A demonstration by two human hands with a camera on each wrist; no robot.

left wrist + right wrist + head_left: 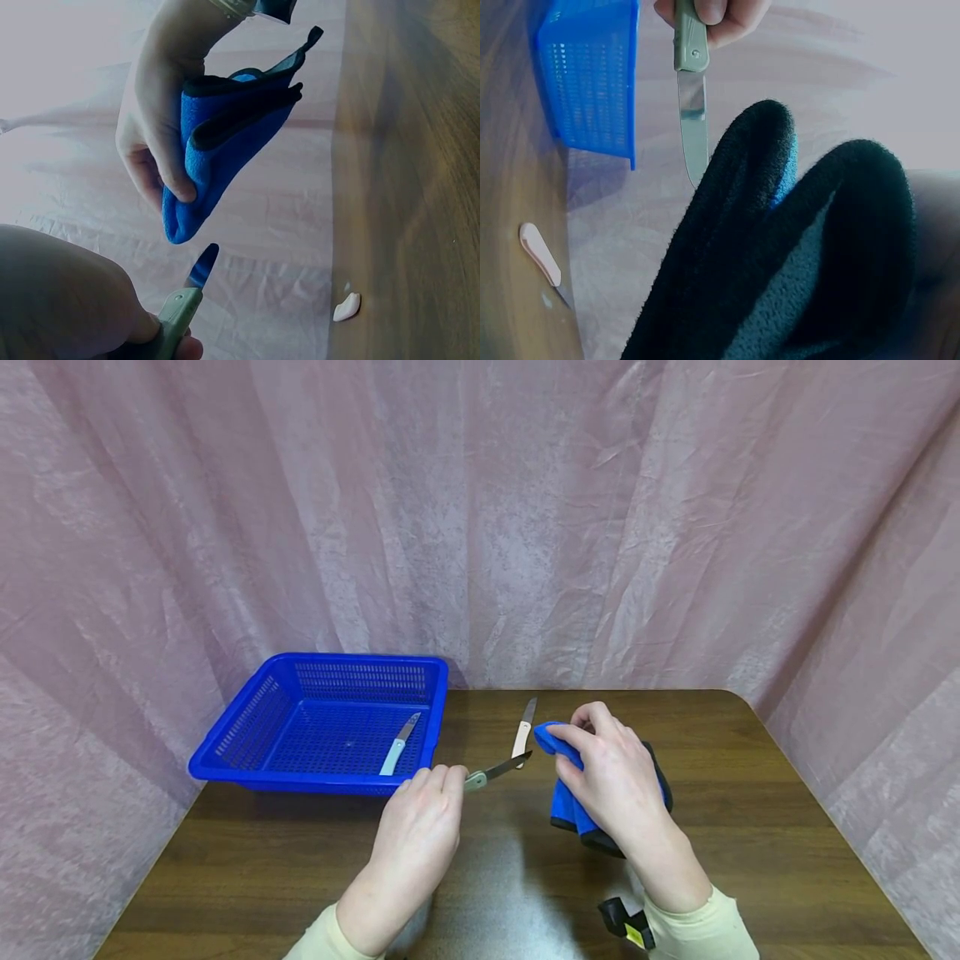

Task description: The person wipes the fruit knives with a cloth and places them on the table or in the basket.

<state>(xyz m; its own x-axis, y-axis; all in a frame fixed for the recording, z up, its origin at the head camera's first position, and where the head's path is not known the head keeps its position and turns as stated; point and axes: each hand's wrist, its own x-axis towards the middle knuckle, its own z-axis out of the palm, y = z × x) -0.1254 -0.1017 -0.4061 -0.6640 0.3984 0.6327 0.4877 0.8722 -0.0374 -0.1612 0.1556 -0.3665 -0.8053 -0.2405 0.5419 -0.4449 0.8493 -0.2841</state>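
Note:
My left hand (423,818) grips the pale green handle of a folding knife (495,770), its blade unfolded and pointing right toward the cloth. In the right wrist view the green knife (691,82) shows its blade full length, the tip partly behind the cloth. A folded blue cloth (570,802) with black edging hangs from my right hand (618,777), pinched between thumb and fingers. In the left wrist view a small gap separates the blade from the cloth (225,150). Beyond the green blade, a knife with a pale pink handle (521,735) lies unfolded on the table.
A blue plastic basket (318,777) stands on the left of the wooden table (750,827). Inside it lies an unfolded knife with a light blue handle (393,756). A pink curtain (480,527) hangs behind the table and along both sides.

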